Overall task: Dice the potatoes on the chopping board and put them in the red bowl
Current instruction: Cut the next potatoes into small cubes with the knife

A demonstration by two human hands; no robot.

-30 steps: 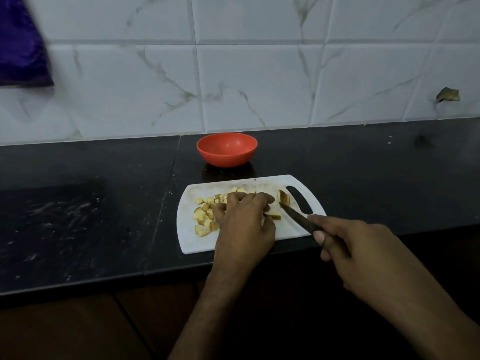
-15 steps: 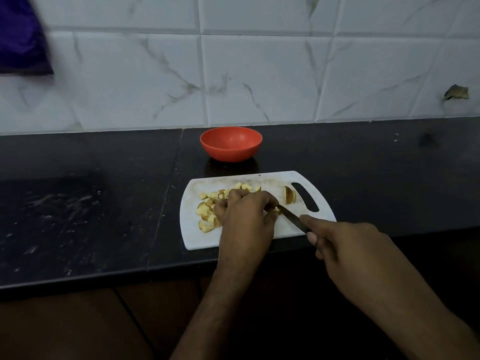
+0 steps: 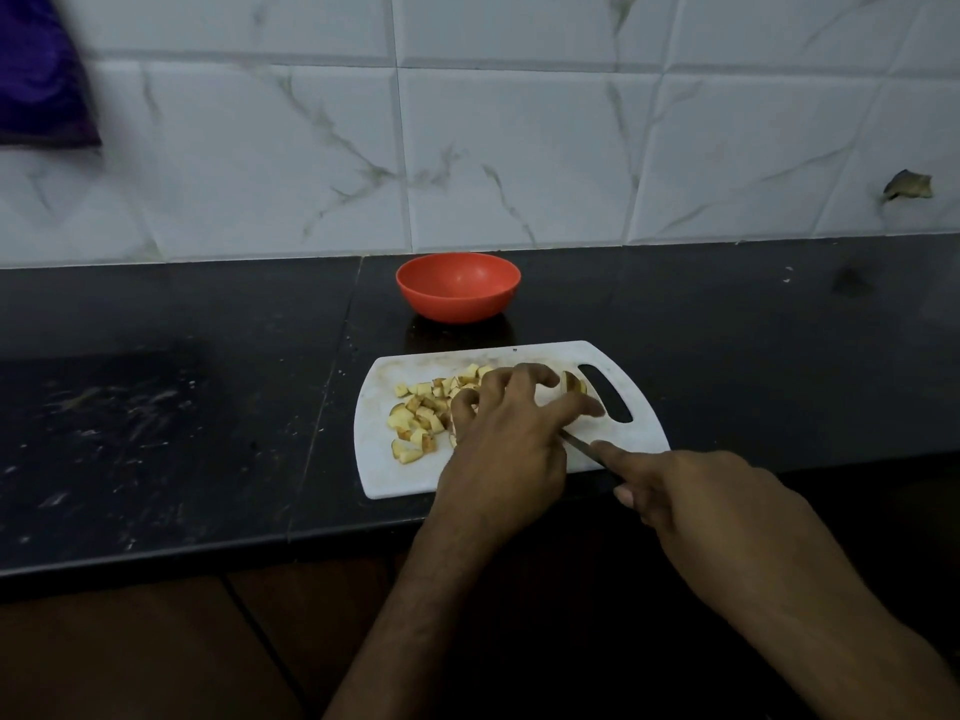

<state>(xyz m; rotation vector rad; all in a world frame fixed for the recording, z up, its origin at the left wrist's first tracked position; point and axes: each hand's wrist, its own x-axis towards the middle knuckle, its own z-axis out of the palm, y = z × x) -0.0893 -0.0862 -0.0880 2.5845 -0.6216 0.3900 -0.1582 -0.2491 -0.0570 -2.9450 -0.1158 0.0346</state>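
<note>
The left hand (image 3: 501, 439) rests on the board (image 3: 519, 480) with fingers spread: the index reaches right toward the uncut potato piece (image 3: 573, 383) beside the board's handle slot, the others arch over the dice (image 3: 421, 415). Whether it pins anything beneath the palm cannot be told. The right hand (image 3: 691, 498) grips the knife (image 3: 584, 448), fingers curled round the handle and forefinger laid along it; the blade runs under the left hand, its tip hidden.

Task items: diced potato lies heaped on the left half of the board; one larger piece stands apart at the right. The bowl (image 3: 458, 287) sits behind the board, well apart from it, and appears to hold nothing.

Hazards, as judged from this position:
- Blade close under the left fingers — a draw or push stroke with the tip out of sight could nick them.
- The board's near edge lies close to the counter (image 3: 208, 407) edge; downward pressure at the near corner could shift or tip it.
- Loose dice could scatter if swept carelessly.

Open room: bare counter left and right of the board, and a strip between board and bowl — enough to slide the bowl closer before transfer.
</note>
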